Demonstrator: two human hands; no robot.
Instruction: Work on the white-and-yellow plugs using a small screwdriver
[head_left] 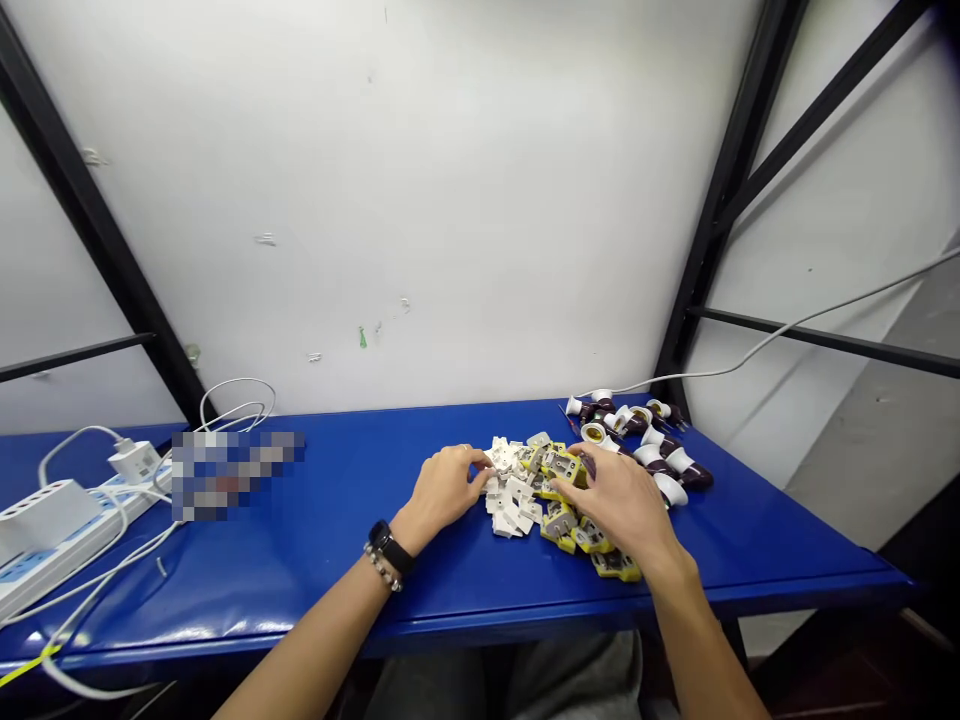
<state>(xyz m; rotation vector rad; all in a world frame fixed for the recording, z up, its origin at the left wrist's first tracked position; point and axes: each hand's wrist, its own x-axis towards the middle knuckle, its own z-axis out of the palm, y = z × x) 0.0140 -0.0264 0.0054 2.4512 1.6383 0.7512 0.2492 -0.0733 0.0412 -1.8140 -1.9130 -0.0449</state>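
Note:
At the left edge of a pile of small white plastic pieces (514, 510), my left hand (446, 488) has its thumb and index finger closed at a white piece. My right hand (622, 500) reaches over a heap of yellow-edged modules that look like electrical socket parts (559, 520). Its thumb and index finger are around one yellow-edged module (562, 466) at the top of the heap. The two piles touch each other. My right palm hides some of the modules. Several brown-and-white lamp holders (652, 450) lie just beyond my right hand.
The blue tabletop (352, 450) meets a white wall (465, 200) at the back. On the left are a white power strip (97, 535) with plugged-in adapters, loose white cables and a pixelated patch. Black metal frame posts (705, 250) rise on both sides.

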